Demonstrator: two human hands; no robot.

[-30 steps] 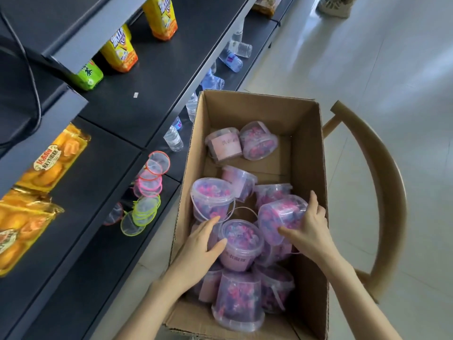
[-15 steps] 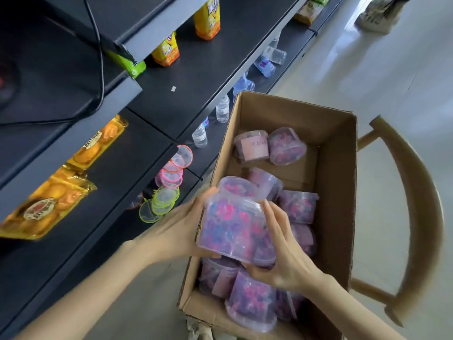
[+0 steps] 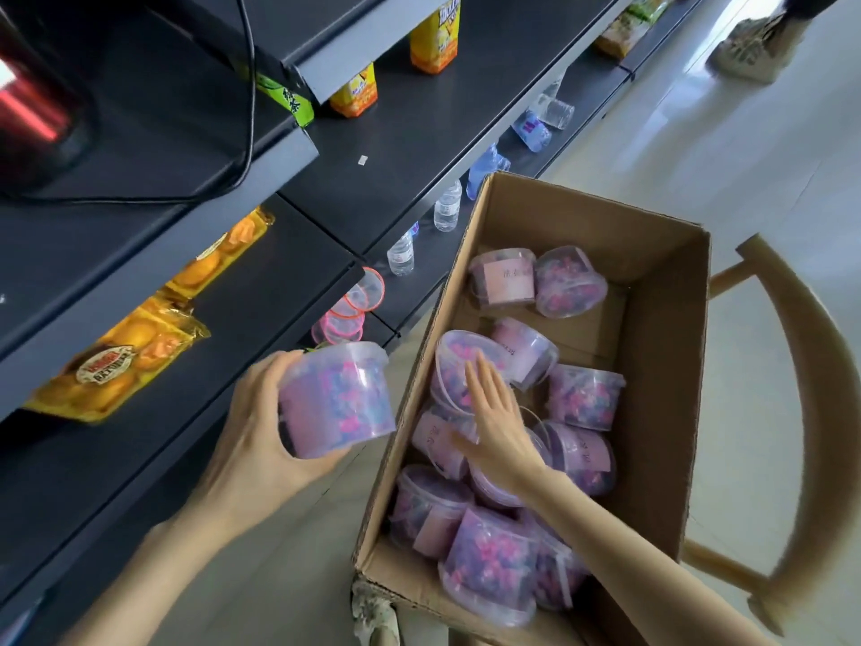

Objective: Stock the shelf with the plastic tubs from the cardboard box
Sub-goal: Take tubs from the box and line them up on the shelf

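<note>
My left hand (image 3: 261, 440) grips a clear plastic tub (image 3: 338, 401) filled with pink and purple pieces, held left of the cardboard box (image 3: 661, 366) and in front of the dark lower shelf (image 3: 195, 366). My right hand (image 3: 494, 421) hovers with straight fingers inside the box, over another tub (image 3: 459, 361) that lies on the pile. Several more tubs fill the box, and two lie on their sides at its far end (image 3: 536, 282).
Yellow snack packs (image 3: 126, 361) lie on the lower shelf. Coloured round lids (image 3: 349, 310) and small water bottles (image 3: 419, 235) sit on the shelf below. Juice cartons (image 3: 433, 30) stand higher up. The box rests on a wooden chair (image 3: 810, 412).
Both hands lifted one tub out of the box. My left hand has carried it left toward the shelf, while my right hand let go and moved back over the box.
</note>
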